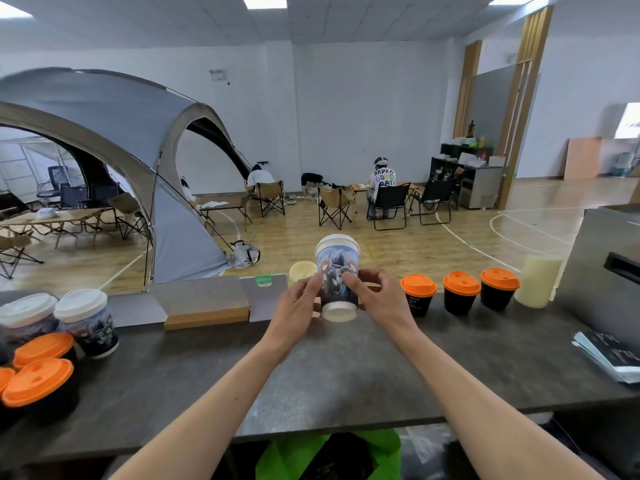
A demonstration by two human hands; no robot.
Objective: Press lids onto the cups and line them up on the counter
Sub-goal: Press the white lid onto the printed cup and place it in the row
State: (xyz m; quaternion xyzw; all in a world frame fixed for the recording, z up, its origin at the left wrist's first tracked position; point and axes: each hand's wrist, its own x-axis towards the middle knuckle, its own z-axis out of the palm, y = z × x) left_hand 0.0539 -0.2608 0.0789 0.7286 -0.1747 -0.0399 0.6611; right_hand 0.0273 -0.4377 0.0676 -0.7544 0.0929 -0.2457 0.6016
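Observation:
A tall printed paper cup with a white lid on top is lifted above the dark counter, tilted with its base toward me. My left hand grips its left side and my right hand pinches its right side. Three black cups with orange lids stand in a row to the right along the far edge. At the left stand two printed cups with white lids and black cups with orange lids.
A stack of translucent cups or lids stands right of the row, beside a grey machine. A wooden-based sign holder and a small yellowish lid sit at the counter's far edge. Printed papers lie at right.

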